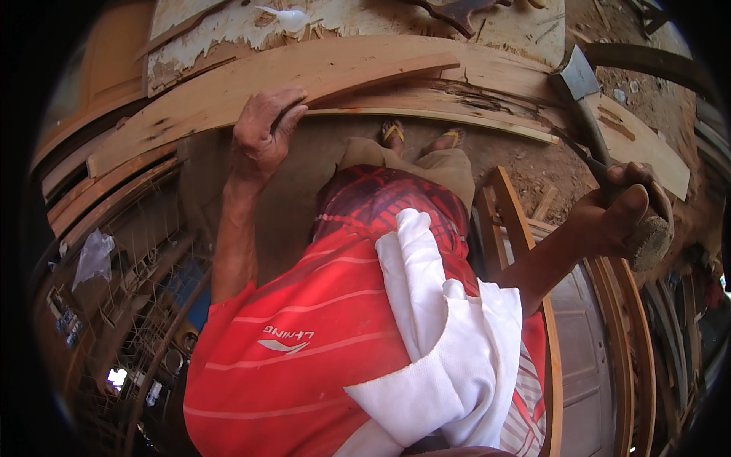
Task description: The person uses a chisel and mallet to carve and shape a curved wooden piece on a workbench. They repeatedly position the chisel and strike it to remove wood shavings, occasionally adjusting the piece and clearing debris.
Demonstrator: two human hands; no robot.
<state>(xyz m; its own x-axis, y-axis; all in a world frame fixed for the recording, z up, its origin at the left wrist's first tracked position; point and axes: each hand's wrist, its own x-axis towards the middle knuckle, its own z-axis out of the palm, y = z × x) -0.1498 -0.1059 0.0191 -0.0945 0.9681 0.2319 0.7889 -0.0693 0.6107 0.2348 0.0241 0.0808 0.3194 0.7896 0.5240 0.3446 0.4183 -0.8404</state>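
Note:
My left hand (263,129) is closed on the near end of a narrow wooden piece (396,68), which lies over a long pale board (175,99). My right hand (620,206) grips the handle (590,129) of a hand tool with a flat metal head (572,75), raised at the right above the board's end. A thin dark piece beside the handle runs into that hand; I cannot make out what it is. A white cloth (449,343) hangs over my red shirt.
Wooden frames and a panel door (579,343) stand at my right. Planks and a wire mesh (137,244) are at my left. Beyond the board lie a worn pale sheet (365,30), a white plastic item (288,19) and a dark curved object (457,15). My sandalled feet are below.

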